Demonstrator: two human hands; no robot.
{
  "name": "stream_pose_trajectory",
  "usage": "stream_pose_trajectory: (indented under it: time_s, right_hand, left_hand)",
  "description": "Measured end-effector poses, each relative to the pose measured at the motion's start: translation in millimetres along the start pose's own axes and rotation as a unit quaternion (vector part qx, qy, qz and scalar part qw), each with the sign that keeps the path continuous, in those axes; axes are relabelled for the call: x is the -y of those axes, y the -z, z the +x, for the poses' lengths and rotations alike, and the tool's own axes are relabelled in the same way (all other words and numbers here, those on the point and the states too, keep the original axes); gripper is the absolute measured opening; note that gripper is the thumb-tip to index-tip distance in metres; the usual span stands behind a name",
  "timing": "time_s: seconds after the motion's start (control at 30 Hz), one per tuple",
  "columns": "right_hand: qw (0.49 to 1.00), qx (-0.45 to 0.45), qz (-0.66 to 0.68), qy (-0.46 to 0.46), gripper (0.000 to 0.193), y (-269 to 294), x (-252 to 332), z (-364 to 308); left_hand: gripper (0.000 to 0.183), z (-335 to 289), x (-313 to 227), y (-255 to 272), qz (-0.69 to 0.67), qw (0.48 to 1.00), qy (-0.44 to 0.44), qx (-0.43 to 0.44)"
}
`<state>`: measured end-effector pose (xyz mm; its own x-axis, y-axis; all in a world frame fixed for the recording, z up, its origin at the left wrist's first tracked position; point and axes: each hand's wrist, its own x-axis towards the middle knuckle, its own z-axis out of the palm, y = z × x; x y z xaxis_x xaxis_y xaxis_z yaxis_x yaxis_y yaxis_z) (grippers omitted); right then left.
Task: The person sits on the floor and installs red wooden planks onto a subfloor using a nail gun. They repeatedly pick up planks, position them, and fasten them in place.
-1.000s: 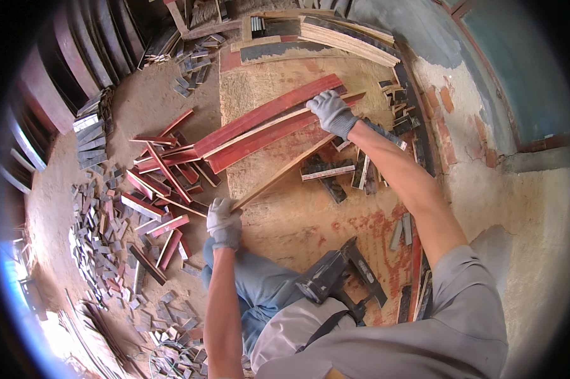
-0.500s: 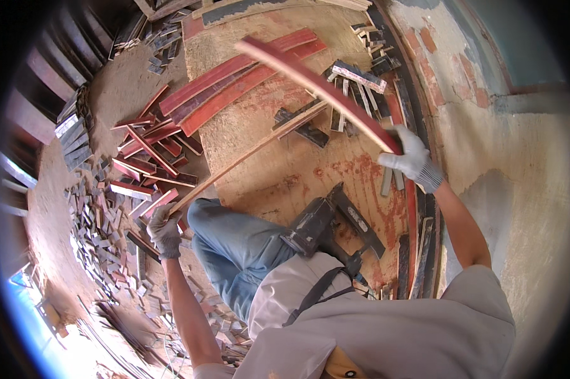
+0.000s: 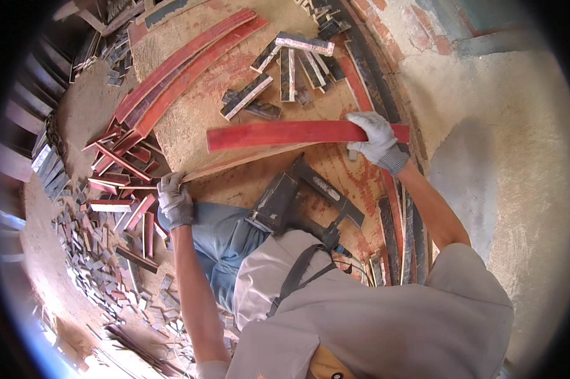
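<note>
My right hand point(image 3: 378, 140), in a white work glove, is closed around a red-painted, slightly curved wooden board point(image 3: 279, 134) near its right end. The board lies almost level, its broad red face showing. My gloved left hand point(image 3: 174, 194) is closed on the near-left end of a long thin wooden strip point(image 3: 241, 162). That strip runs to the right, just below the red board, and its far end is hidden behind the board; whether the two touch I cannot tell. A dark nail gun point(image 3: 277, 201) with a long magazine lies beside my thigh, below the strip.
Long curved red boards point(image 3: 187, 66) lie on the worn wooden worktop point(image 3: 203, 95). Several short dark blocks point(image 3: 247, 96) sit beyond my right hand. Red offcuts point(image 3: 124, 161) and small scraps point(image 3: 92, 240) cover the left side. A plastered wall point(image 3: 512, 158) rises at right.
The red board has swung from a steep diagonal to nearly level, coming down toward me over the thin strip. My left hand has moved up slightly with its strip. The view has shifted.
</note>
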<state>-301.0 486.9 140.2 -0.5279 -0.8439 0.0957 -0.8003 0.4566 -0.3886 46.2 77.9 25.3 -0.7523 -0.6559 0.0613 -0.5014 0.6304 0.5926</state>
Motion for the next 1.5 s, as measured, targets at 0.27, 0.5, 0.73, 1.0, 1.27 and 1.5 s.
stream_pose_trajectory:
  time_s: [0.27, 0.5, 0.73, 1.0, 1.27, 1.5]
  right_hand:
    - [0.996, 0.058, -0.005, 0.074, 0.076, -78.6, 29.3, 11.3]
    - [0.997, 0.066, -0.004, 0.049, 0.076, -102.7, 31.5, 18.1]
    - [0.996, 0.048, 0.001, 0.077, 0.077, -93.8, 29.3, 21.4]
    - [0.994, -0.039, 0.091, -0.053, 0.077, -69.5, 14.2, -2.4]
    - [0.995, -0.005, 0.079, -0.057, 0.071, -56.1, 7.7, 3.1]
    - [0.998, 0.05, 0.003, 0.034, 0.077, -81.8, 21.0, 19.6]
  left_hand:
    - [0.045, -17.1, -9.8, 3.8, -0.037, 0.991, 0.126, -0.019]
    - [0.03, -19.5, 2.1, 4.2, -0.213, 0.943, 0.254, -0.042]
    - [0.032, -13.7, -0.1, 10.5, -0.37, 0.85, 0.375, -0.015]
    - [0.052, 3.8, 23.1, 15.4, -0.383, 0.887, 0.253, 0.048]
    - [0.033, 4.5, 18.8, -2.3, -0.259, 0.94, 0.218, -0.034]
    - [0.033, -7.3, 8.1, -6.3, -0.322, 0.904, 0.252, -0.124]
